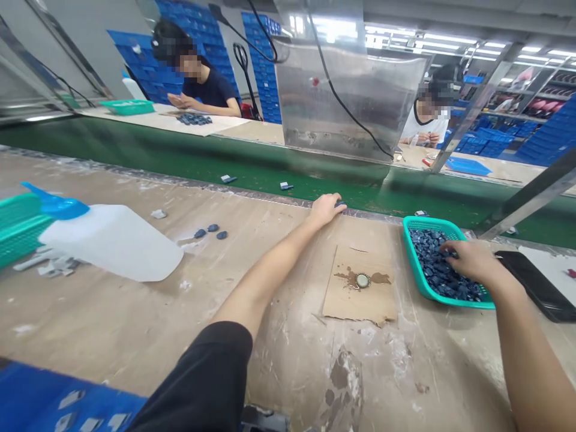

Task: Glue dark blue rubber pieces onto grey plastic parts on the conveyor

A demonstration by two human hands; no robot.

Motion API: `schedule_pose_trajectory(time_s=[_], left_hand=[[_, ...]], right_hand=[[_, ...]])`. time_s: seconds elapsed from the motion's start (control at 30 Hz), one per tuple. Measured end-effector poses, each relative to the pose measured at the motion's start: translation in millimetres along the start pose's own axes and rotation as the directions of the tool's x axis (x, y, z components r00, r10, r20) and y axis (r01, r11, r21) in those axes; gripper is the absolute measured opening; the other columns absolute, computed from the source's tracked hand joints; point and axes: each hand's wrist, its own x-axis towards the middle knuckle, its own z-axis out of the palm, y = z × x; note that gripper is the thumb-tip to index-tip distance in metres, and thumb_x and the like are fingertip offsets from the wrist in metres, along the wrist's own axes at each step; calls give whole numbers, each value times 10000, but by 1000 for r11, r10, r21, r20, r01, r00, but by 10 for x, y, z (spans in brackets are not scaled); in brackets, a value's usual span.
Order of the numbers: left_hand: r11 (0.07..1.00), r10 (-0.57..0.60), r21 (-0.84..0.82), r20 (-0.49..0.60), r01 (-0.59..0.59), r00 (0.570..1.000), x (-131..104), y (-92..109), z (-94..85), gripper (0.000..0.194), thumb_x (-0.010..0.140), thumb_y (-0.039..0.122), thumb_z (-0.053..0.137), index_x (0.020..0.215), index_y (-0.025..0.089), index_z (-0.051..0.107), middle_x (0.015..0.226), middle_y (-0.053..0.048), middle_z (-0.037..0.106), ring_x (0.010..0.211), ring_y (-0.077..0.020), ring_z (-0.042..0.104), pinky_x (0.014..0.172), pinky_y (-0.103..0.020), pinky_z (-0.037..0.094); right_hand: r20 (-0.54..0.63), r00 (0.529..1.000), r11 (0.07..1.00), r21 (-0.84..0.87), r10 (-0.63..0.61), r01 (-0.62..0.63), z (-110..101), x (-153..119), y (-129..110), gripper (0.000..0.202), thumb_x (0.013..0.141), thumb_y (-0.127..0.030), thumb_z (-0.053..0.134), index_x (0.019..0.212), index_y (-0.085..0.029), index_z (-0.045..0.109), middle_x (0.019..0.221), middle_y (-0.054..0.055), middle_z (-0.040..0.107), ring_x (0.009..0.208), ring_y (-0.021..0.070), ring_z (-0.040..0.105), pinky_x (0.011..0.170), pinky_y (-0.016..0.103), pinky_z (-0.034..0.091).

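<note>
My left hand [327, 210] reaches to the far edge of the table [279, 240], beside the green conveyor belt [252, 165]. A small dark blue piece shows at its fingertips, mostly hidden. My right hand [468, 258] is over the turquoise basket [409, 240] at the right, its fingers bent down among many small dark blue pieces [434, 264]; whether they pinch one is hidden. Between my arms, a metal bottle cap [362, 280] rests on a brown cardboard piece [360, 306] with wet stains.
A white squeeze bottle [121, 240] with a blue cap lies left, near another green basket [18, 225] and three dark pieces [213, 228]. A black phone [540, 285] is far right. Light and blue parts [285, 186] sit on the belt. Two people [211, 87] work across it.
</note>
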Motion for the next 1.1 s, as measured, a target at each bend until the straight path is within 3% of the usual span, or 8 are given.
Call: schedule_pose_trajectory(time_s=[0.17,0.3,0.4,0.53,0.63,0.77,0.97,1.1], left_hand=[[944,-299,95,-164,317,940,102,-546,-135,455,883,159,300,1325,168,406,1366,-160,363,1250,-332,313,975,-473,318],[917,-373,126,-70,379,925,184,-952,-273,446,798,93,398,1221,162,520,1334,-147,403,1195,-314,391,976,-429,347],[923,-364,121,-41,366,930,238,-1054,-313,339,787,114,426,1082,109,592,1206,-173,493,1114,-290,463,976,-381,349],[929,-366,36,-70,369,928,188,-878,-287,368,820,115,354,1140,68,530,1141,-198,528,1108,-282,480,965,-381,348],[951,-299,-95,-26,295,954,91,-590,-219,416,868,147,274,1236,120,465,1011,-117,617,1016,-209,551,911,-307,395],[941,-149,-279,162,190,975,61,-215,-90,264,789,162,457,966,158,652,659,-16,631,771,-164,603,786,-220,438],[765,-222,-568,210,303,952,101,44,-25,423,836,90,358,1237,109,494,654,-29,596,547,-111,532,639,-234,454],[569,-209,-747,273,344,939,-234,172,-105,370,912,171,325,1260,116,438,802,-58,606,551,-50,514,601,-177,444]], right_hand=[[124,991,999,6,51,-52,117,54,59,260,681,-79,523,852,-177,693,787,81,687,753,248,642,630,300,479],[-17,996,987,141,84,-81,121,60,3,163,670,-141,559,793,-179,659,651,40,638,657,221,617,583,290,446],[-151,977,925,370,150,-85,97,50,-35,140,666,-242,570,780,-181,625,604,24,603,601,216,600,569,312,444],[-120,978,680,733,172,-30,40,22,-170,196,643,-303,553,779,-189,636,680,48,648,635,225,632,636,351,488],[-127,984,539,841,125,41,3,0,-319,242,597,-348,612,778,-192,654,665,43,642,627,216,614,626,347,502],[-121,988,425,902,94,70,-26,-35,-467,298,577,-385,670,801,-188,658,723,45,650,637,203,600,630,349,515],[-143,987,464,871,-77,162,-99,-147,-611,271,633,-375,656,819,-179,659,782,59,659,727,216,609,675,346,506],[-106,967,509,834,-230,212,-36,-222,-945,188,682,-309,590,797,-170,645,814,67,659,752,203,607,699,324,484]])
